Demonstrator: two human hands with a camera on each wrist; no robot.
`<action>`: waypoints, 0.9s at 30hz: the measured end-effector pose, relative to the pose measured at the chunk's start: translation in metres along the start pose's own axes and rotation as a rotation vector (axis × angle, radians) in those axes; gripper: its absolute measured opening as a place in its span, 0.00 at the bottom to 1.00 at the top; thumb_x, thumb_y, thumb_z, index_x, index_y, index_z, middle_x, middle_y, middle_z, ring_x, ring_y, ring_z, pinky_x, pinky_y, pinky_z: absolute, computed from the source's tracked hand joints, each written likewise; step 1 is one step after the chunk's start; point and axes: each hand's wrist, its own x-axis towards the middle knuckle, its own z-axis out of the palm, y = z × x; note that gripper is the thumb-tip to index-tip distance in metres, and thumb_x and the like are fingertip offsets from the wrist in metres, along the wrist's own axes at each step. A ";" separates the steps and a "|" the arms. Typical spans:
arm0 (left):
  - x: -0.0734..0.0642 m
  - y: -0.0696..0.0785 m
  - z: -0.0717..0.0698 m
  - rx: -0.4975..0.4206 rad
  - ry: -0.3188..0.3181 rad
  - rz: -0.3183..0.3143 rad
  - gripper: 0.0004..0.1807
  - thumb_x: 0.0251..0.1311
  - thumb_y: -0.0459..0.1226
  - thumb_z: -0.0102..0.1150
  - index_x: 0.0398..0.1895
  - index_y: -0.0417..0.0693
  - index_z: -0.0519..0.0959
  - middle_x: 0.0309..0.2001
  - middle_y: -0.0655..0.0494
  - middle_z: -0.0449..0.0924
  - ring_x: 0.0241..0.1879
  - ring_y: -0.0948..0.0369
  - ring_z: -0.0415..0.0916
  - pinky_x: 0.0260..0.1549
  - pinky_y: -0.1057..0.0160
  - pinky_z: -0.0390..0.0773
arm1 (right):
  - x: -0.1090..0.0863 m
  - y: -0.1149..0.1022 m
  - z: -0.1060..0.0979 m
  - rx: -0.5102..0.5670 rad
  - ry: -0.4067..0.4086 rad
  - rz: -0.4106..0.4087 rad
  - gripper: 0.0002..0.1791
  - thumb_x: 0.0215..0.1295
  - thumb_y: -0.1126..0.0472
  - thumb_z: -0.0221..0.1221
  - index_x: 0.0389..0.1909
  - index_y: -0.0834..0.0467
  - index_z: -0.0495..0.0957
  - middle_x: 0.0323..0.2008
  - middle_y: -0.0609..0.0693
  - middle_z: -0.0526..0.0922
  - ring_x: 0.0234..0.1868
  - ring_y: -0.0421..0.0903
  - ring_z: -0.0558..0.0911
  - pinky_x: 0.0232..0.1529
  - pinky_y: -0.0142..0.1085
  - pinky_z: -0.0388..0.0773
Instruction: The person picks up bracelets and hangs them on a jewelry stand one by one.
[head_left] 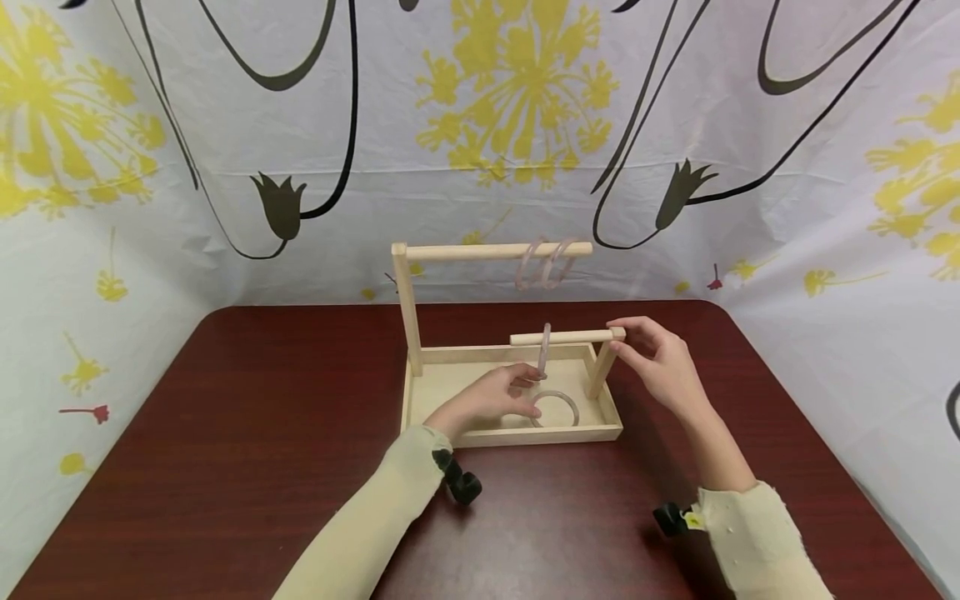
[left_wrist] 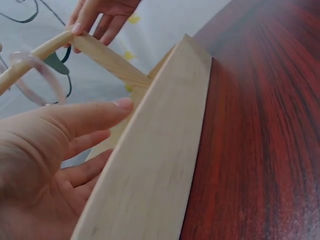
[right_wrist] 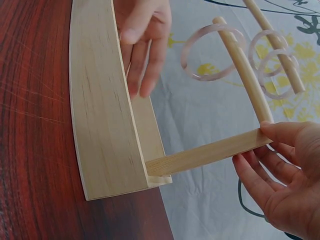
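A pale wooden stand has a shallow tray (head_left: pixel 540 436) with a lower rod (head_left: pixel 576 337) on a short post at its right. My right hand (head_left: pixel 663 364) pinches the corner where that rod meets the post, thumb and fingertips on either side. One pale pinkish bangle (right_wrist: pixel 189 44) hangs on the lower rod. Another bangle (head_left: pixel 557 393) is in the tray. Reaching over the tray's front wall, my left hand (head_left: pixel 489 395) has its thumb and fingers apart, close beside the tray bangle. Whether its thumb touches that bangle, I cannot tell.
A taller post (head_left: pixel 408 312) at the tray's left carries an upper rod (head_left: pixel 465 252), where two more bangles (head_left: pixel 553 268) hang near the free end. The stand is on a dark red wooden table (head_left: pixel 247 433). Behind it hangs a white curtain (head_left: pixel 360 217) with yellow flowers.
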 end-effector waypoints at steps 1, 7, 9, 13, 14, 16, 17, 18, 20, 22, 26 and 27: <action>0.000 0.000 0.001 0.034 -0.006 -0.001 0.32 0.55 0.35 0.72 0.65 0.45 0.73 0.65 0.50 0.76 0.66 0.52 0.73 0.66 0.55 0.71 | 0.000 0.000 0.000 -0.003 0.000 0.000 0.15 0.67 0.62 0.63 0.53 0.60 0.81 0.47 0.58 0.85 0.43 0.18 0.76 0.46 0.16 0.72; 0.009 0.008 0.006 0.352 -0.109 0.063 0.33 0.53 0.35 0.73 0.65 0.51 0.75 0.63 0.55 0.78 0.58 0.61 0.76 0.60 0.63 0.73 | 0.001 0.000 -0.001 -0.010 -0.004 0.010 0.15 0.68 0.61 0.63 0.54 0.60 0.81 0.48 0.58 0.85 0.44 0.18 0.76 0.47 0.17 0.72; 0.013 0.011 0.007 0.466 -0.147 0.113 0.32 0.54 0.34 0.73 0.64 0.50 0.75 0.62 0.57 0.79 0.60 0.62 0.76 0.62 0.66 0.72 | 0.000 0.000 0.000 -0.013 -0.007 0.010 0.15 0.68 0.61 0.63 0.54 0.60 0.81 0.48 0.58 0.85 0.44 0.18 0.76 0.47 0.18 0.73; 0.016 0.013 0.011 0.592 -0.150 0.139 0.29 0.55 0.36 0.73 0.63 0.51 0.77 0.61 0.59 0.80 0.61 0.62 0.76 0.63 0.67 0.72 | 0.000 0.000 0.000 -0.016 -0.007 0.010 0.15 0.68 0.60 0.63 0.54 0.59 0.81 0.48 0.58 0.86 0.44 0.18 0.76 0.46 0.17 0.72; 0.015 0.014 0.011 0.612 -0.143 0.134 0.29 0.56 0.38 0.73 0.62 0.53 0.78 0.60 0.60 0.81 0.61 0.63 0.76 0.63 0.67 0.72 | 0.000 0.000 0.000 -0.018 -0.005 0.011 0.15 0.68 0.60 0.63 0.54 0.59 0.81 0.48 0.57 0.86 0.44 0.18 0.76 0.46 0.17 0.72; 0.014 0.014 0.011 0.630 -0.126 0.114 0.28 0.56 0.40 0.73 0.61 0.56 0.78 0.58 0.61 0.82 0.58 0.64 0.78 0.61 0.66 0.74 | 0.000 0.000 0.000 -0.021 -0.004 0.014 0.15 0.68 0.60 0.63 0.54 0.58 0.81 0.48 0.57 0.86 0.44 0.17 0.76 0.46 0.16 0.72; 0.013 0.014 0.010 0.631 -0.117 0.103 0.27 0.56 0.41 0.73 0.61 0.57 0.79 0.57 0.62 0.82 0.57 0.65 0.78 0.60 0.66 0.74 | -0.001 0.000 0.000 -0.021 -0.006 0.016 0.15 0.68 0.60 0.63 0.54 0.58 0.81 0.48 0.57 0.86 0.44 0.17 0.76 0.46 0.16 0.71; 0.012 0.013 0.010 0.621 -0.109 0.097 0.27 0.55 0.41 0.73 0.60 0.57 0.79 0.56 0.62 0.83 0.55 0.65 0.79 0.58 0.67 0.75 | -0.001 0.000 0.000 -0.020 -0.009 0.017 0.16 0.68 0.60 0.63 0.54 0.58 0.81 0.48 0.57 0.86 0.44 0.17 0.76 0.46 0.17 0.72; 0.009 0.012 0.008 0.597 -0.096 0.085 0.27 0.55 0.41 0.74 0.59 0.57 0.79 0.55 0.62 0.83 0.53 0.66 0.78 0.57 0.67 0.75 | -0.001 -0.001 0.000 -0.021 -0.014 0.019 0.16 0.68 0.59 0.63 0.55 0.58 0.81 0.48 0.57 0.86 0.44 0.17 0.76 0.46 0.17 0.72; 0.004 0.010 0.004 0.560 -0.085 0.077 0.27 0.54 0.40 0.74 0.59 0.55 0.79 0.55 0.62 0.82 0.51 0.66 0.78 0.56 0.68 0.75 | -0.001 -0.001 0.000 -0.020 -0.017 0.019 0.16 0.68 0.59 0.63 0.55 0.58 0.81 0.48 0.57 0.86 0.44 0.18 0.76 0.46 0.17 0.71; -0.007 0.007 -0.008 0.471 -0.060 0.059 0.28 0.52 0.38 0.75 0.58 0.50 0.79 0.56 0.56 0.82 0.54 0.61 0.78 0.58 0.64 0.75 | -0.001 -0.001 0.000 -0.018 -0.012 0.015 0.16 0.68 0.60 0.63 0.55 0.58 0.81 0.49 0.57 0.86 0.44 0.18 0.76 0.47 0.16 0.71; -0.010 0.005 -0.012 0.445 -0.051 0.053 0.29 0.51 0.38 0.76 0.58 0.48 0.79 0.56 0.55 0.82 0.55 0.59 0.78 0.58 0.62 0.75 | 0.000 -0.001 0.000 -0.017 -0.010 0.013 0.16 0.68 0.60 0.63 0.54 0.58 0.81 0.49 0.56 0.86 0.44 0.18 0.76 0.48 0.16 0.71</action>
